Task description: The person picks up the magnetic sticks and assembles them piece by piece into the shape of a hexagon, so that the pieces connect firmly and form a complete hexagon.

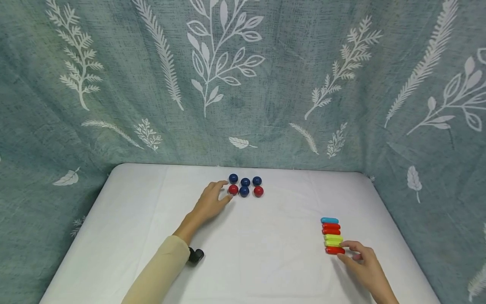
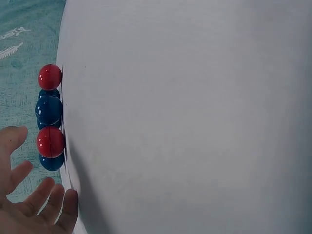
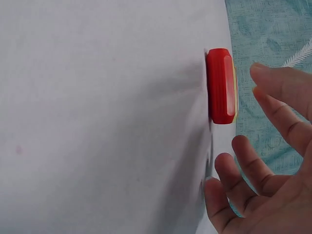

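Observation:
My left hand (image 1: 209, 202) reaches over the table, thumb and index finger spread on either side of a glossy red ball (image 1: 233, 189). In the left wrist view a gap shows between the fingers (image 2: 36, 197) and that red ball (image 2: 50, 142). Beside it sit several dark blue balls (image 1: 244, 191) and a second red ball (image 1: 258, 191). My right hand (image 1: 360, 264) hovers with parted fingers at the near end of a column of small oblong bars. The nearest red bar (image 3: 221, 86) stands apart from the fingertips in the right wrist view.
Further up the column lie two yellow-green bars (image 1: 333, 240), two more red bars (image 1: 331, 229) and a light blue bar (image 1: 329, 220). A black object (image 1: 196, 256) shows by the left sleeve (image 1: 161, 270). Leaf-patterned green cloth (image 1: 281, 84) hangs behind the white-covered table (image 1: 273, 245).

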The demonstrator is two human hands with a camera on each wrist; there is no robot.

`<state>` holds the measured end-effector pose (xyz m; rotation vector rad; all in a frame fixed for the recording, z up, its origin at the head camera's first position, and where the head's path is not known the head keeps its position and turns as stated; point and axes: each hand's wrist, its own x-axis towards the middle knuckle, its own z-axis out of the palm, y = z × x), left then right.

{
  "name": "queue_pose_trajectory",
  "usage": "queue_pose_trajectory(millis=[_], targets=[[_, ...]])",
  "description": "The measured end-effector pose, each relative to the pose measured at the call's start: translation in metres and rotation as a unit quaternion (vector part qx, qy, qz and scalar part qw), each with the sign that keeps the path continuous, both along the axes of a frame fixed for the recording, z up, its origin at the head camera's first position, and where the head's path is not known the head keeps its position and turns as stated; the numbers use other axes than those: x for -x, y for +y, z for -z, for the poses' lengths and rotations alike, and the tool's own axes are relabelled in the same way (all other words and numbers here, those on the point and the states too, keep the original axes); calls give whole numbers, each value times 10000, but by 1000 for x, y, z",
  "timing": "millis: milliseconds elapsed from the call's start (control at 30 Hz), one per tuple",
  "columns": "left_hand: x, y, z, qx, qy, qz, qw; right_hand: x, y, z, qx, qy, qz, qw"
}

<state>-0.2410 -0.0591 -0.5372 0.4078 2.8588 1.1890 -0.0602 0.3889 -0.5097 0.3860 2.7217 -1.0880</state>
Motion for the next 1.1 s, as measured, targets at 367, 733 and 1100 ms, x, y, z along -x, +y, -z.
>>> queue_pose_trajectory(millis=[367,733,1100], targets=[[15,9,4,446,15,46,9990,6,-5,12,-325,171,-130,9992],[22,16,3,953,69,260,9951,8,-4,14,-598,339,-215,9974],[24,14,3,1004,44,163,9948,9,-4,18,-802,228,-294,9961]])
